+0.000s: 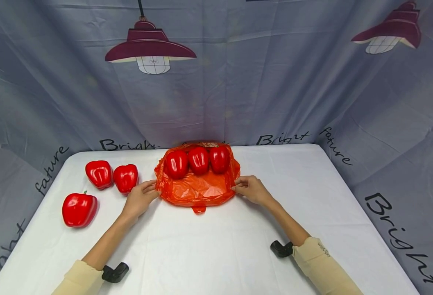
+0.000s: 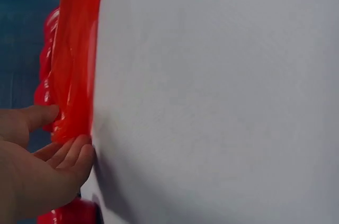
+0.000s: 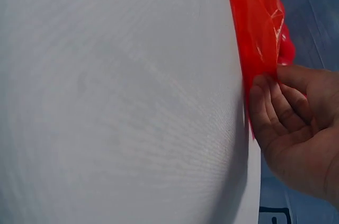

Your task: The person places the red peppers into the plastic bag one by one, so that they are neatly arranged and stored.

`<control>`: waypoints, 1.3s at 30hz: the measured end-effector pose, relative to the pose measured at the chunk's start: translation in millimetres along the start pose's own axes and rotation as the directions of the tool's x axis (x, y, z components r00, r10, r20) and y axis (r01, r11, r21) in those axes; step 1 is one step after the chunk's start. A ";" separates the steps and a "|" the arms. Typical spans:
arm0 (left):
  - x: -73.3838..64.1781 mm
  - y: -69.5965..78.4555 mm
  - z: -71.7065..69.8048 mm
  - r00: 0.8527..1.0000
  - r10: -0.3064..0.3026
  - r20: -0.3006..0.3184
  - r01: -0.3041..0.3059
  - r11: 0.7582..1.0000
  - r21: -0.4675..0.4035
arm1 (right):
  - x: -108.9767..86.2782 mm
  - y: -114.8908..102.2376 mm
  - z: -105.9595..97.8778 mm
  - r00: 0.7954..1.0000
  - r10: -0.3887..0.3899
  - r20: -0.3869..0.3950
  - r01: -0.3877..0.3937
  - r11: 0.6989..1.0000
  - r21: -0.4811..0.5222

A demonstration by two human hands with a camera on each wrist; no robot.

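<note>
An orange-red plastic bag (image 1: 198, 190) lies spread on the table with its mouth open. Inside it, along the far side, three glossy red bell peppers (image 1: 198, 160) sit in a row. My left hand (image 1: 139, 200) is at the bag's left edge; the left wrist view shows the thumb (image 2: 45, 115) on one side of the plastic and the fingertips (image 2: 82, 147) on the other. On the opposite edge, my right hand (image 1: 252, 189) pinches the plastic between thumb and fingers (image 3: 273, 105).
Three more red bell peppers lie left of the bag: one at the far left (image 1: 99, 174), one beside my left hand (image 1: 125, 178), and one nearer with a green stem (image 1: 79, 209). A white cloth covers the table (image 1: 201, 254). Grey printed curtains (image 1: 220, 82) hang behind and at the sides.
</note>
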State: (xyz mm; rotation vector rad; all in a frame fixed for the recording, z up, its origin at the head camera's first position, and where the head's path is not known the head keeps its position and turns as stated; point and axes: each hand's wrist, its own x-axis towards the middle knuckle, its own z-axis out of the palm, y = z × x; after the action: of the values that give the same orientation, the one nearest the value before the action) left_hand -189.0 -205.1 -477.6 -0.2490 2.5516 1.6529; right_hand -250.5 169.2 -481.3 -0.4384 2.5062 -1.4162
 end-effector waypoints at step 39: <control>-71.8 -56.4 -185.3 0.987 0.009 -0.163 0.016 0.989 0.150 | 0.0 0.3 -1.7 1.000 -0.005 0.008 0.005 1.000 0.030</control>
State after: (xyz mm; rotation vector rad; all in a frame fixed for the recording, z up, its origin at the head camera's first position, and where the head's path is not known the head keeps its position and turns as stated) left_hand -105.7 -390.5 -440.4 -0.3912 2.7770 1.4853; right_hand -251.1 170.7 -480.7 -0.4443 2.4758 -1.4494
